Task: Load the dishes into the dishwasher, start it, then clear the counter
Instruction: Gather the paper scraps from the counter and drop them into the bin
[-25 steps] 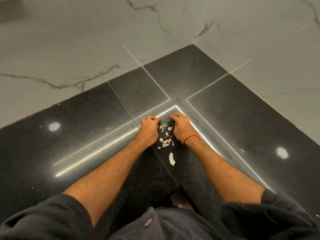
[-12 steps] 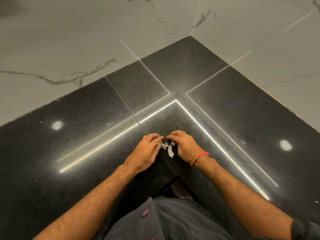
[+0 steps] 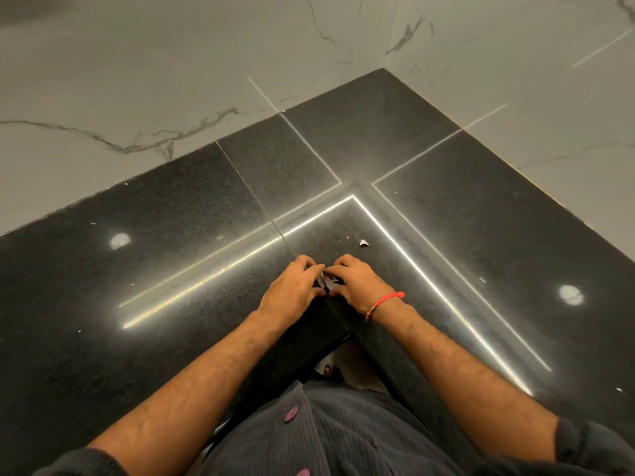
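Grey-white marble-look wall tiles (image 3: 144, 70) with dark veins fill the top, meeting in a corner up right; a second tiled wall (image 3: 536, 80) runs down the right side. Below them an L-shaped black speckled granite counter (image 3: 103, 286) wraps the corner, glossy, with seam lines and bright strip-light reflections forming a right angle near the middle, plus two round light spots, one left (image 3: 120, 240) and one right (image 3: 570, 294). Small pale specks dot the counter. The person's dark ribbed shirt (image 3: 343, 434) with pinkish buttons sits at the bottom edge; both bare forearms reach forward over the counter's inner corner. Left hand (image 3: 292, 288) and right hand (image 3: 357, 283) lie palm-down, fingertips touching, cupped together around a little pile of white scraps (image 3: 326, 283) on the counter; fingers curled in, scraps trapped between the hands, whether actually pinched cannot tell. A red thread bracelet (image 3: 385, 302) circles the right wrist. One stray white scrap (image 3: 363, 242) lies on the counter just beyond the right hand, apart from it, with a tiny brownish crumb (image 3: 347, 238) beside it.
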{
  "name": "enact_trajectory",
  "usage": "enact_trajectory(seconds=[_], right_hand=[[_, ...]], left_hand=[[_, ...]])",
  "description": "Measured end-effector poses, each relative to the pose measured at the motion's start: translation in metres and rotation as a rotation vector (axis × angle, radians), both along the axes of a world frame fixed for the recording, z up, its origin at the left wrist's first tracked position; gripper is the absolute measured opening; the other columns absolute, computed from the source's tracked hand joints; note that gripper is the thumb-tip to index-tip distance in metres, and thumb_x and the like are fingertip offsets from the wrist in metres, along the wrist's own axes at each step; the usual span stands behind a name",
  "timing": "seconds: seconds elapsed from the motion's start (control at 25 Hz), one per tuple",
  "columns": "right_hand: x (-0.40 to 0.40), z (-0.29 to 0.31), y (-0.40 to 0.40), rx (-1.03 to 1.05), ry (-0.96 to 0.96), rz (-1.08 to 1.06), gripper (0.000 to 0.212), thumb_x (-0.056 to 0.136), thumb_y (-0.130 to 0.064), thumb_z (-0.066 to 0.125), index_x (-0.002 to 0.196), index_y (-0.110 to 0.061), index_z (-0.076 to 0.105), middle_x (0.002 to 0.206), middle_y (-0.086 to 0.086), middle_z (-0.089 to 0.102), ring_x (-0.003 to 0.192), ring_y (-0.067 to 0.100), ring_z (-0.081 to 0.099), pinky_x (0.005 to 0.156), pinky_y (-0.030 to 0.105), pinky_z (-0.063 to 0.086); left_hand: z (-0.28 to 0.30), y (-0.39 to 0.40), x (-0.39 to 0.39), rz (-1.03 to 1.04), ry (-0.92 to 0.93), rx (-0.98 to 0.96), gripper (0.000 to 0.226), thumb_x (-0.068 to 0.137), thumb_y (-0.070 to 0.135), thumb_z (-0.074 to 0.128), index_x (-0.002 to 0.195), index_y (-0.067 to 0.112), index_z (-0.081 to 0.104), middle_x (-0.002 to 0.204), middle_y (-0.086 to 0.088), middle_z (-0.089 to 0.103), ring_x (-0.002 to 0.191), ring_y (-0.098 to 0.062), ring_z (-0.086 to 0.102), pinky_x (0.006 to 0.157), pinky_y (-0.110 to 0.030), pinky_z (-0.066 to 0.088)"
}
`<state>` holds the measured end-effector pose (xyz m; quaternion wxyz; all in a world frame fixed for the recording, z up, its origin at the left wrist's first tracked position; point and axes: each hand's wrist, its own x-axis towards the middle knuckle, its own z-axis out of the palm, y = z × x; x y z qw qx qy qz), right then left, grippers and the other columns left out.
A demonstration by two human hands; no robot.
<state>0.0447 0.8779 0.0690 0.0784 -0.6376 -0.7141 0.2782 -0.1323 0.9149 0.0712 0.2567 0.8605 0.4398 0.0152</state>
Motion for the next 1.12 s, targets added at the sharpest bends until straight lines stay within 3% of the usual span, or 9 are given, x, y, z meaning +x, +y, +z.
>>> enact_trajectory(seconds=[0.08, 0.2, 0.48, 0.68, 0.88, 1.12], right_hand=[[-0.001, -0.001, 0.002, 0.036, 0.015, -0.045, 0.028, 0.093, -0.014, 0.063, 0.121, -0.010, 0.068, 0.116, 0.013, 0.059, 0.106, 0.030, 0.058, 0.094, 0.036, 0.046], [-0.005, -0.003, 0.007, 0.061, -0.023, -0.079, 0.024, 0.091, -0.005, 0.058, 0.109, -0.010, 0.073, 0.107, 0.013, 0.065, 0.099, 0.034, 0.063, 0.087, 0.044, 0.051], [-0.006, -0.003, 0.010, 0.099, 0.001, -0.116, 0.024, 0.087, 0.001, 0.061, 0.104, -0.009, 0.074, 0.104, 0.013, 0.070, 0.100, 0.032, 0.065, 0.091, 0.039, 0.050], [0.010, 0.017, 0.013, 0.139, 0.185, -0.305, 0.016, 0.083, 0.001, 0.069, 0.095, -0.005, 0.078, 0.096, 0.013, 0.075, 0.095, 0.024, 0.068, 0.097, 0.023, 0.042], [0.053, 0.030, 0.034, 0.178, 0.195, -0.503, 0.014, 0.080, 0.004, 0.071, 0.093, 0.000, 0.077, 0.096, 0.017, 0.073, 0.095, 0.027, 0.067, 0.081, 0.010, 0.037], [0.064, 0.003, 0.043, 0.068, 0.051, -0.343, 0.014, 0.082, -0.003, 0.072, 0.094, -0.001, 0.076, 0.101, 0.019, 0.069, 0.100, 0.035, 0.064, 0.090, 0.027, 0.041]], left_hand=[[0.000, 0.000, 0.004, 0.026, -0.011, 0.014, 0.039, 0.098, 0.030, 0.062, 0.136, 0.021, 0.059, 0.131, 0.000, 0.051, 0.114, -0.020, 0.057, 0.095, -0.038, 0.052], [0.001, 0.001, 0.012, 0.067, -0.011, 0.038, 0.026, 0.098, 0.031, 0.062, 0.120, 0.018, 0.068, 0.120, -0.002, 0.060, 0.105, -0.022, 0.062, 0.089, -0.040, 0.054], [-0.005, -0.003, 0.015, 0.106, 0.064, 0.085, 0.008, 0.101, 0.022, 0.056, 0.107, 0.017, 0.060, 0.105, -0.001, 0.057, 0.094, -0.022, 0.060, 0.080, -0.039, 0.053], [0.002, 0.012, 0.029, 0.154, -0.077, -0.023, 0.008, 0.100, 0.022, 0.056, 0.099, 0.016, 0.061, 0.102, -0.003, 0.057, 0.094, -0.020, 0.056, 0.085, -0.040, 0.051], [0.004, 0.026, 0.035, 0.325, -0.190, -0.135, 0.016, 0.096, 0.026, 0.066, 0.085, 0.015, 0.064, 0.097, -0.003, 0.062, 0.089, -0.016, 0.057, 0.078, -0.028, 0.043], [-0.008, 0.014, 0.020, 0.363, -0.215, -0.113, 0.013, 0.097, 0.022, 0.065, 0.085, 0.016, 0.064, 0.095, -0.001, 0.059, 0.091, -0.016, 0.057, 0.078, -0.025, 0.041]])
